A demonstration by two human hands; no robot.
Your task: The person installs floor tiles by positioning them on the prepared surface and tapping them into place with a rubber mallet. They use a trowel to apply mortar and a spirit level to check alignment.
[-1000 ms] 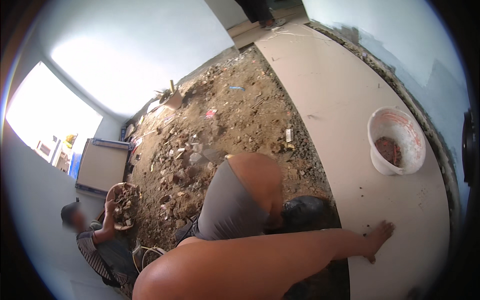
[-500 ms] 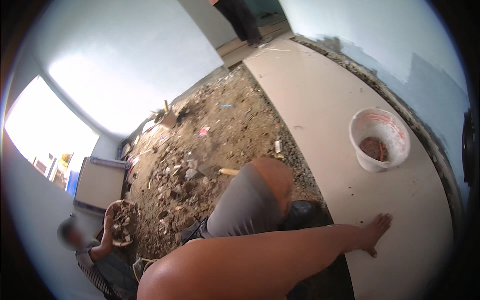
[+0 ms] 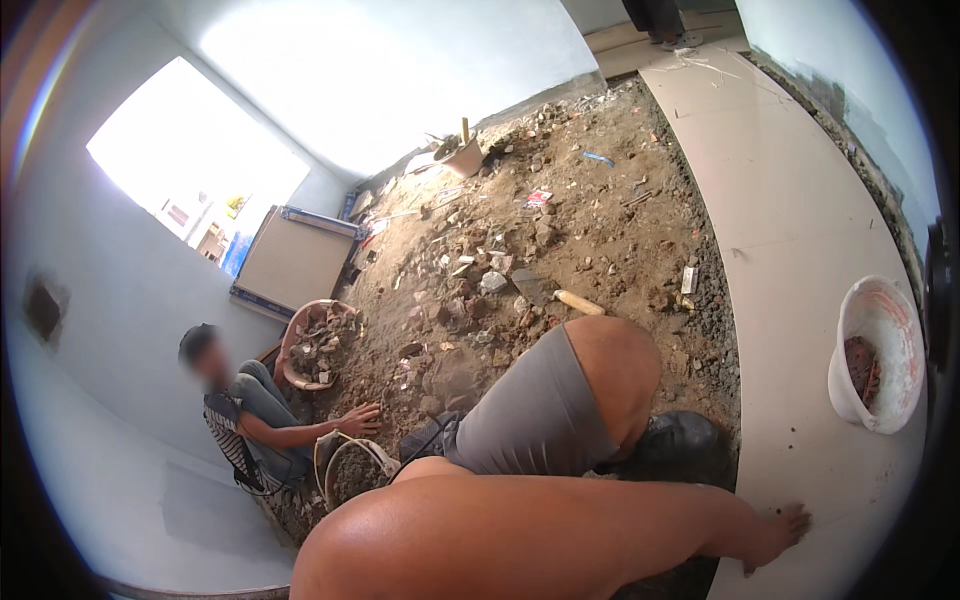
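Observation:
My left hand (image 3: pixel 778 537) lies flat, fingers spread, on the pale tiles (image 3: pixel 800 240), its arm stretched across the lower part of the view. Beyond it on the tiles stands a white bucket (image 3: pixel 848 385), stained red inside, with reddish-brown material at the bottom. A trowel (image 3: pixel 578 302) with a wooden handle rests on the dirt (image 3: pixel 600 235) just past my bent knee. My right hand is out of view.
At left a co-worker (image 3: pixel 262 425) crouches, one hand on the dirt, beside a basin of rubble (image 3: pixel 290 350) and a bucket of soil (image 3: pixel 355 470). Another bucket (image 3: pixel 465 160) stands by the far wall. Boxed panels (image 3: pixel 295 262) lean under the window. Someone's legs (image 3: pixel 655 18) show in the doorway.
The view has swung left, so the scene sits further right. The co-worker's hand has gone from the rubble basin down to the dirt. My left hand stays on the tiles.

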